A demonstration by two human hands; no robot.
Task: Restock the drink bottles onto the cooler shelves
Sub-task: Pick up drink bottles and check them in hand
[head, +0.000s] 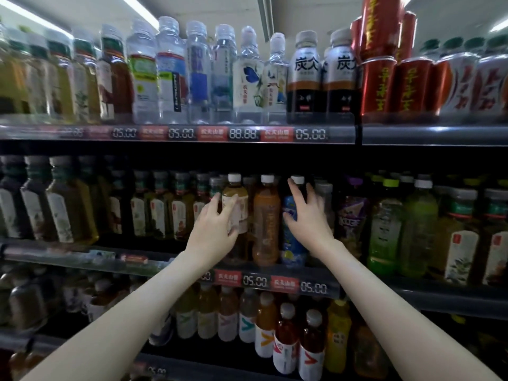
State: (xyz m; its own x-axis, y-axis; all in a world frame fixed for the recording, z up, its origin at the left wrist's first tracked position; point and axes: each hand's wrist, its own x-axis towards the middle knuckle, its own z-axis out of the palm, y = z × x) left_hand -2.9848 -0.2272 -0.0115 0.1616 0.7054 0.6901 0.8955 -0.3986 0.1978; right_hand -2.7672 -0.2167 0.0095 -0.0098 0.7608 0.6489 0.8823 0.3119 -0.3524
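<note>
Both my hands reach to the front of the cooler's middle shelf [275,281]. My left hand [215,229] curls around a tea bottle [236,196] with a white cap and a pale label. My right hand [308,215] grips a blue-labelled bottle [292,248] with a white cap, fingers spread over its upper part. Between them stands an orange bottle [266,224], upright and untouched. All three stand at the shelf's front edge.
The top shelf [178,133] carries tea, clear water bottles, black-and-silver bottles and stacked red cans [380,86]. Green and purple bottles [353,213] stand right of my hands, dark tea bottles to the left. The lower shelf holds several orange and red bottles [286,339].
</note>
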